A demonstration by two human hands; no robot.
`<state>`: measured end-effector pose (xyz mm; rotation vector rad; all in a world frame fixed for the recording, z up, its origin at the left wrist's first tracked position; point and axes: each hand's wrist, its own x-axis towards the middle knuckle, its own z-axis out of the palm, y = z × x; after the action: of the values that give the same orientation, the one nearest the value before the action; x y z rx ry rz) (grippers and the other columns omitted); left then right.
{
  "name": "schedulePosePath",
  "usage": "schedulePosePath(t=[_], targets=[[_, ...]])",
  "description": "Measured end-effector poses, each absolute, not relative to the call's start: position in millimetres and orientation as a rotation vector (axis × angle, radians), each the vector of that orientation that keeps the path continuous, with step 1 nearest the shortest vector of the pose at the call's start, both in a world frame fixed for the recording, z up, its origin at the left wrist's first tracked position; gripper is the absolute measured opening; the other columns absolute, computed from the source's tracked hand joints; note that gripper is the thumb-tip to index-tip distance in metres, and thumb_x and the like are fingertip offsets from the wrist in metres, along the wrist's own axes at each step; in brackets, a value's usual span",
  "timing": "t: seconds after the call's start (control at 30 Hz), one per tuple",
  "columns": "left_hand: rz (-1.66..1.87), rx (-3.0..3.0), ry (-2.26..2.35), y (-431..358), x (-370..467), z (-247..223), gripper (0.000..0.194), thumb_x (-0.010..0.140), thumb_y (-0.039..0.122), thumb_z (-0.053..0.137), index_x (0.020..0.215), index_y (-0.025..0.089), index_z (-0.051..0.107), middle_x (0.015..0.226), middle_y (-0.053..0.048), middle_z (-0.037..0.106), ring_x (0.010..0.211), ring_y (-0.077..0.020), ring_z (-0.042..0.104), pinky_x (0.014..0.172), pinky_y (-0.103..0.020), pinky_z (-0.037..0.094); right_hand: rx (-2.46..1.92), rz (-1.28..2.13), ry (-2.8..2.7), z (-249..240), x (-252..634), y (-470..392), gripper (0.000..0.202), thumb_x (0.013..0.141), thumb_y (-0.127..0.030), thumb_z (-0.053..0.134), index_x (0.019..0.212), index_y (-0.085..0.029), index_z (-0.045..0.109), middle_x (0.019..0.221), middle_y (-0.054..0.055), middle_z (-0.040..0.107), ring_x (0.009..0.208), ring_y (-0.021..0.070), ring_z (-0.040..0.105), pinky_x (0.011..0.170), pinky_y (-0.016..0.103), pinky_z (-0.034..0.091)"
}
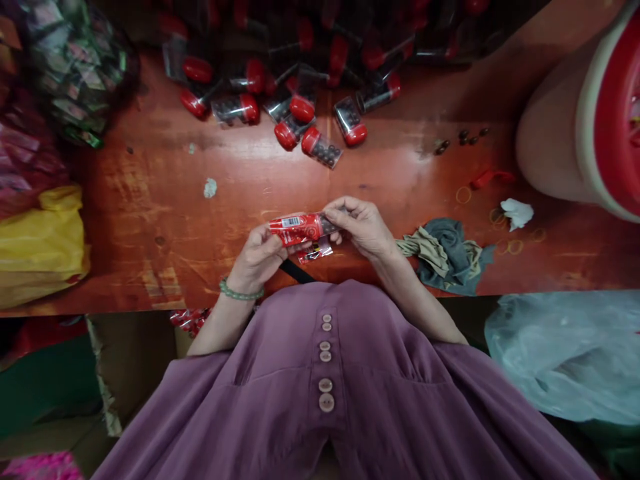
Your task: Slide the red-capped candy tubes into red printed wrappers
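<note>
Two-handed grip on one small tube (300,229) with a red label, held level just above the near edge of the table (165,200), close to the body. Left hand (257,257) closed round the tube's left end from below, thumb on top; right hand (363,227) pinching the clear right end with curled fingertips. Hanging just under the tube, between both hands, a scrap of clear printed wrapper (316,253); cannot tell whether joined to the tube or loose.

Looks like fitting or straightening the label sleeve on this single tube, about midway through. Calls next for a steady left hold and a fine pull or twist from the right fingertips.

Well beyond the hands, a pile of red-capped tubes (300,107). Right of the right hand, a crumpled cloth (445,257); further off, rubber bands (463,195).
</note>
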<state>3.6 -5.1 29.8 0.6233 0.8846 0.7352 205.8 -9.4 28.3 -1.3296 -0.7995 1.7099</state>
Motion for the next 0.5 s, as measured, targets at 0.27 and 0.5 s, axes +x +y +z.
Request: schedulePosePath(t=[0.27, 0.5], targets=[[0.915, 0.498, 1.075, -12, 29, 32, 0.036, 0.065, 0.046, 0.086, 0.083, 0.018, 0.072, 0.081, -0.004, 0.077, 0.079, -0.0191, 0.075, 0.081, -0.035, 0.061, -1.233, 1.739, -0.597, 23, 189, -13, 0.046, 0.070, -0.052, 0.080, 0.095, -0.018, 0.061, 0.064, -0.004, 0.068, 0.054, 0.0068, 0.064, 0.053, 0.017, 0.053], [1.032, 0.532, 1.243, -7, 39, 23, 0.039, 0.058, 0.049, 0.087, 0.074, 0.017, 0.070, 0.070, 0.000, 0.074, 0.063, -0.0129, 0.068, 0.065, -0.027, 0.055, -1.366, 1.413, -1.018, 26, 185, -24, 0.035, 0.083, -0.045, 0.069, 0.105, -0.020, 0.061, 0.094, 0.003, 0.071, 0.080, 0.0127, 0.068, 0.077, 0.027, 0.058]])
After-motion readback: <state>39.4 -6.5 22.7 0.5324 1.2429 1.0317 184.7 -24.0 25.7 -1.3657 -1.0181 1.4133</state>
